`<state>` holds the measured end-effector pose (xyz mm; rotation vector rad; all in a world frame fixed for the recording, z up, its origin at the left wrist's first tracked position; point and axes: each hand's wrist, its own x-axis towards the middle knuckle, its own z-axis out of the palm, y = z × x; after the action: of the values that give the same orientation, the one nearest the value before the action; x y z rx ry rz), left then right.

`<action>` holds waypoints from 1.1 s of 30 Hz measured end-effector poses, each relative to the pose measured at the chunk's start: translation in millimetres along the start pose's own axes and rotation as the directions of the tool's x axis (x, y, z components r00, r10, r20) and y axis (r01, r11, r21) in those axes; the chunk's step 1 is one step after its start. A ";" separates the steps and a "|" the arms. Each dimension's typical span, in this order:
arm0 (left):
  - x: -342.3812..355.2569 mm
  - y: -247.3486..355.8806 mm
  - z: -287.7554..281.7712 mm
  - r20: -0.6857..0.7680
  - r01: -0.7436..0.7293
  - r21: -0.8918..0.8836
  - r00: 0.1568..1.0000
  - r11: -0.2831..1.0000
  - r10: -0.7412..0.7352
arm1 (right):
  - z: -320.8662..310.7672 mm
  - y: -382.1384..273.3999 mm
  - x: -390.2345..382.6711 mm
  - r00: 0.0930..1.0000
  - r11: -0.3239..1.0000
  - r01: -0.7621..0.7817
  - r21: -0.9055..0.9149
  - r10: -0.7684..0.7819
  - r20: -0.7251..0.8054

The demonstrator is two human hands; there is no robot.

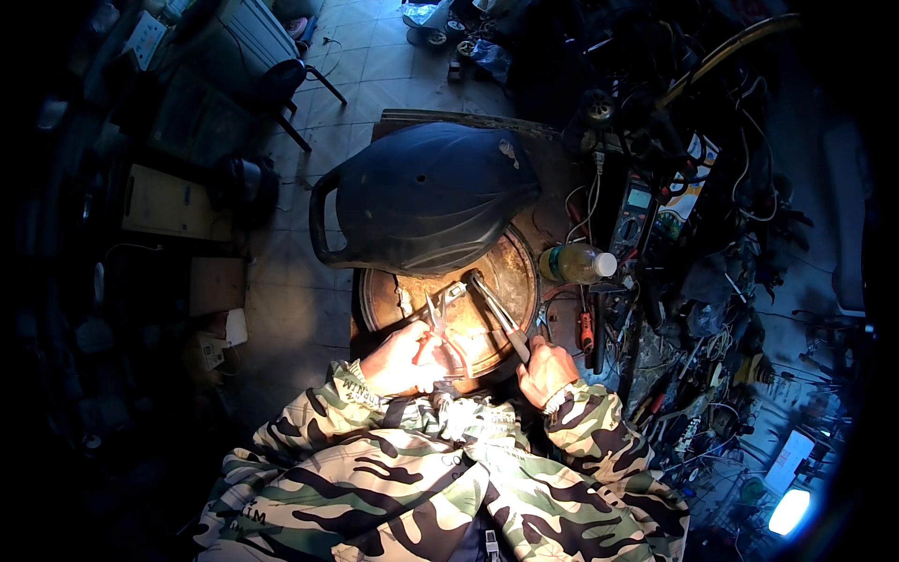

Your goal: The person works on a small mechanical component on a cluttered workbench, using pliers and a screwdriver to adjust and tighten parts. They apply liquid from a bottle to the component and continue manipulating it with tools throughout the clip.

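My left hand (398, 361) is closed round a pair of red-handled pliers (451, 348), whose jaws point away from me over a round, rusty metal plate (510, 258). Beside the jaws, a narrow bar-like part (449, 295) lies in the bright light; whether the pliers grip it I cannot tell. In my right hand (546, 372) is the handle of a hammer (496, 307), its shaft slanting up and left. The dark hammer head rests at or just above the far end of the bar. A small pale metal piece (405, 298) sits at the plate's left.
A large black plastic cover (421, 192) overlaps the plate's far side. To the right stand a bottle with a white cap (576, 264), a red-handled screwdriver (587, 330) and a multimeter (635, 211). Tools and cables clutter the right; a stool (286, 89) stands far left.
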<state>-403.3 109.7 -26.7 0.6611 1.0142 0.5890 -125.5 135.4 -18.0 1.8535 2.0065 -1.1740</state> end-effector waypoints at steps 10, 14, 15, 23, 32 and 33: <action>-7.5 -4.5 -2.4 -0.051 -0.406 0.656 0.817 0.636 0.574 | -2.0 5.3 0.2 0.998 0.994 0.065 0.092 -0.066 0.004; -11.8 5.0 7.9 -0.039 -0.198 0.530 0.965 0.824 0.258 | 3.7 11.0 1.6 0.997 0.993 0.079 0.085 -0.077 -0.019; -21.4 12.8 18.5 -0.103 -0.075 0.469 0.985 0.880 0.138 | 3.5 11.6 2.0 0.997 0.993 0.080 0.082 -0.079 -0.011; -11.9 -10.6 9.3 0.305 -0.268 0.243 0.933 0.932 0.189 | -2.2 6.9 1.8 0.999 0.997 0.034 0.072 -0.037 0.029; -15.5 -24.2 31.8 0.096 -0.158 0.667 0.987 0.728 0.126 | -3.2 8.6 1.3 0.997 0.993 0.073 0.095 -0.075 0.018; -15.8 -28.9 27.4 -0.031 -0.130 0.696 0.977 0.706 0.209 | -2.6 10.3 0.7 0.995 0.989 0.096 0.110 -0.097 0.009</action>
<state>-381.0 73.1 -28.7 1.4201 1.2944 0.3896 -115.3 136.8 -21.0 1.8087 2.0847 -1.3450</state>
